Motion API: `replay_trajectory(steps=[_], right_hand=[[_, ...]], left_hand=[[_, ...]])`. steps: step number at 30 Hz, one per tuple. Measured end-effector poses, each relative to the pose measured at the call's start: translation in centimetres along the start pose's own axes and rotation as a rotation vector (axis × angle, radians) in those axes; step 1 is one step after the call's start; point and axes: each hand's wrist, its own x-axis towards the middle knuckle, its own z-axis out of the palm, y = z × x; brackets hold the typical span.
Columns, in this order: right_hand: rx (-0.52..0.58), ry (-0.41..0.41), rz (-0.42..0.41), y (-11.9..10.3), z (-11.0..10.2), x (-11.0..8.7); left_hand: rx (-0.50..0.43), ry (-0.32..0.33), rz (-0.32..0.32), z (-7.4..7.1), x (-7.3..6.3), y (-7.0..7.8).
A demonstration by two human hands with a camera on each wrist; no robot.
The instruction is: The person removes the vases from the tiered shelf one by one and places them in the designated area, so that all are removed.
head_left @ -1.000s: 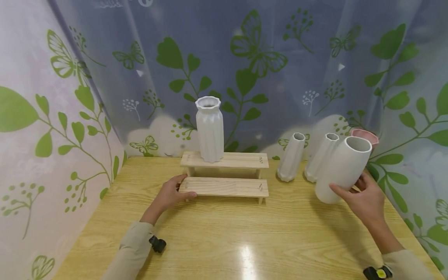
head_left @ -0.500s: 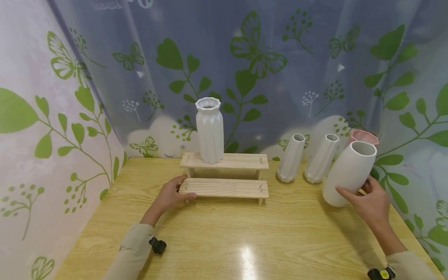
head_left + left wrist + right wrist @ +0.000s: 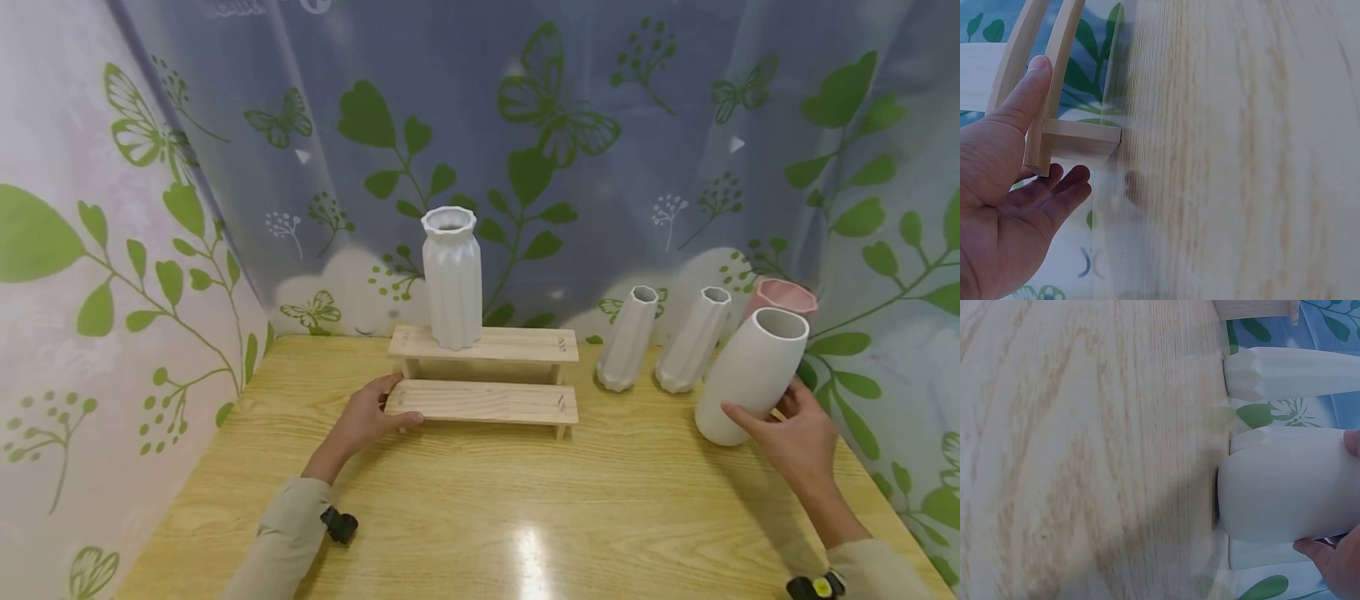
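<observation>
In the head view my left hand (image 3: 369, 412) holds the left end of the lower step of a two-tier wooden stand (image 3: 487, 402). Its thumb lies on the step's edge, and in the left wrist view the fingers (image 3: 1060, 194) curl beneath the end. At the right, my right hand (image 3: 798, 433) grips a smooth white vase (image 3: 750, 375), thumb on the near side and other fingers partly hidden behind. The vase's base is at the tabletop; a dark shadow lies along it in the right wrist view. A ribbed white vase (image 3: 453, 287) stands on the upper step, left of its middle.
Two slim white faceted vases (image 3: 627, 342) (image 3: 692, 342) stand between the stand and the held vase. A pink vase (image 3: 783, 293) is mostly hidden behind the held one. Patterned curtains (image 3: 570, 167) border the wooden table (image 3: 480, 500) at the back and sides.
My right hand has moved the smooth white vase to the right and slightly nearer, away from the slim vase beside it. The left hand and the stand have stayed put.
</observation>
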Motion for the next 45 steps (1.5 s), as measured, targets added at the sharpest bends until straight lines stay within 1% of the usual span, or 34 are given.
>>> replay_trajectory(steps=[10, 16, 20, 25, 32, 35, 40, 42, 45], right_hand=[[0.001, 0.003, 0.004, 0.0, -0.3, 0.0], [0.019, -0.015, 0.011, 0.4, -0.4, 0.1], [0.027, -0.032, 0.015, 0.5, -0.5, 0.0], [0.024, -0.073, 0.005, 0.8, -0.8, -0.1], [0.059, -0.116, 0.017, 1.4, -1.5, -0.5], [0.062, -0.11, 0.005, 1.3, -2.0, -0.9], [0.062, -0.078, -0.017, 0.8, -2.7, -2.0], [0.066, -0.05, -0.011, 0.5, -2.9, -2.5], [0.095, 0.014, 0.013, -0.3, -3.1, -3.3]], left_hand=[[-0.009, -0.002, 0.004, -0.1, 0.0, 0.5], [-0.009, -0.008, 0.0, -0.1, -0.1, 0.3], [-0.002, -0.007, 0.009, -0.1, -0.2, 0.1], [-0.01, -0.004, 0.009, -0.1, -0.3, 0.1], [-0.014, -0.003, 0.012, -0.1, -0.3, 0.3], [-0.018, -0.005, 0.014, -0.1, -0.3, 0.3], [-0.015, -0.009, 0.016, -0.1, -0.3, 0.3], [-0.017, -0.007, 0.015, -0.1, -0.2, 0.2], [-0.023, -0.009, 0.012, -0.1, -0.2, 0.3]])
